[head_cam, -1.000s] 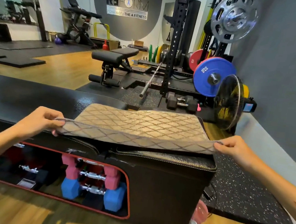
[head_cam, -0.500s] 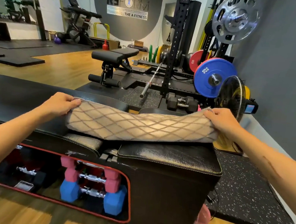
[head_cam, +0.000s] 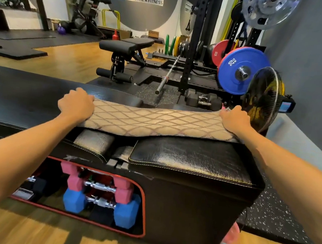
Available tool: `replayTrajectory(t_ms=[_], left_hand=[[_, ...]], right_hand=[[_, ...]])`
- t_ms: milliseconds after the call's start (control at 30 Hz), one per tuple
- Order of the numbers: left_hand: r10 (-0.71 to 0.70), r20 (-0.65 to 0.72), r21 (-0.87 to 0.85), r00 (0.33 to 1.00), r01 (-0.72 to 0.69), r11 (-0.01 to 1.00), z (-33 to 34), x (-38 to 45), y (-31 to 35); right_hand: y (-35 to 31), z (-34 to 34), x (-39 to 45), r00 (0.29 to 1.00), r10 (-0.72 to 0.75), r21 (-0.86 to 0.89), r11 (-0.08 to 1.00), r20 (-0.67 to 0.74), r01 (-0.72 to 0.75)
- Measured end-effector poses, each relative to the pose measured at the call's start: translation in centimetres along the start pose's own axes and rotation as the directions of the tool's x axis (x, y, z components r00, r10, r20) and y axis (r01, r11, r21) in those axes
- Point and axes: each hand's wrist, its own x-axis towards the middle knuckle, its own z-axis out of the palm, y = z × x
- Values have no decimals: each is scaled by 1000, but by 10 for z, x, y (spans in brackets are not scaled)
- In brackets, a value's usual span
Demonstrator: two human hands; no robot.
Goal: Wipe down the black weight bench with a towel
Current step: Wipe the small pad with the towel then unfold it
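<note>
A person is leaning over a black weight bench (head_cam: 192,158), seen from their own head looking down along both bare forearms. A beige towel (head_cam: 156,121) with a diamond pattern is lying stretched across the width of the padded worktop, toward its far edge. The left hand (head_cam: 76,105) is gripping the towel's left end, fingers curled over the cloth; the right hand (head_cam: 235,122) is gripping the right end the same way, so both grips are clamped on the towel and pulling it taut.

The step in hand looks like a two-handed wiping pass, with the towel sitting at the far reach of a stroke. The glossy pad nearest the viewer is lying bare below the towel. The next move probably calls for keeping the cloth pressed flat and drawing it toward the body, over the gap (head_cam: 119,153) between the two pads, where the towel's edge could catch.

Pink and blue dumbbells (head_cam: 97,198) are sitting in an open compartment in the bench's side. Beyond the bench, a black floor fan (head_cam: 262,100) is standing just beside the right hand, the closest thing to bump. A blue weight plate (head_cam: 239,70), a steel barbell (head_cam: 167,75) and another bench (head_cam: 126,46) are standing farther back, well apart from the work.
</note>
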Motion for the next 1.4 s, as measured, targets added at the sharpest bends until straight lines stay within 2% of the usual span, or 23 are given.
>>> replayTrajectory(t_ms=[67, 167, 233, 300, 433, 633, 733, 833, 900, 1000, 1067, 1167, 1267, 1400], left_hand=[[-13, -4, 20, 1000, 13, 1000, -3, -2, 1], [-55, 7, 12, 998, 55, 998, -12, -8, 3], [-107, 71, 17, 992, 106, 994, -20, -14, 5], [-135, 193, 8, 972, 136, 991, -31, -18, 5], [-150, 456, -21, 877, 179, 984, -46, -11, 13], [-198, 512, -2, 836, 232, 973, -52, -4, 20], [-243, 575, 60, 781, 257, 965, -60, -14, 28], [-215, 632, 40, 745, 246, 968, -57, -14, 34], [-184, 605, 0, 775, 231, 973, -55, -12, 37], [-103, 489, -130, 866, 190, 973, -63, -15, 51], [-46, 398, -182, 916, 128, 975, -71, -18, 72], [71, 240, -314, 968, 8, 949, -79, -30, 127], [158, 120, -540, 980, -69, 839, -81, -63, 191], [315, 115, -713, 942, -143, 687, -65, -117, 254]], right_hand=[[4, -5, -3, 998, 68, 117, 991, -6, -67], [10, -24, -7, 986, 89, 64, 993, 141, -99], [11, -35, -10, 956, 124, 42, 989, 266, -140], [6, -44, -16, 928, 142, 64, 983, 343, -174], [-7, -54, -26, 956, 87, 136, 982, 280, -129], [-17, -54, -32, 981, 38, 243, 966, 191, -85], [-22, -55, -37, 987, 21, 247, 967, 162, -61], [-25, -54, -44, 990, -2, 251, 967, 142, -35], [-25, -54, -47, 990, -35, 268, 963, 138, -4], [-24, -56, -50, 990, -63, 380, 925, 124, 11], [-23, -58, -49, 987, -37, 477, 878, 157, -43], [-27, -61, -56, 955, 1, 615, 764, 298, -193], [-36, -66, -71, 922, -24, 735, 611, 387, -292], [-41, -68, -83, 893, -41, 797, 469, 449, -379]])
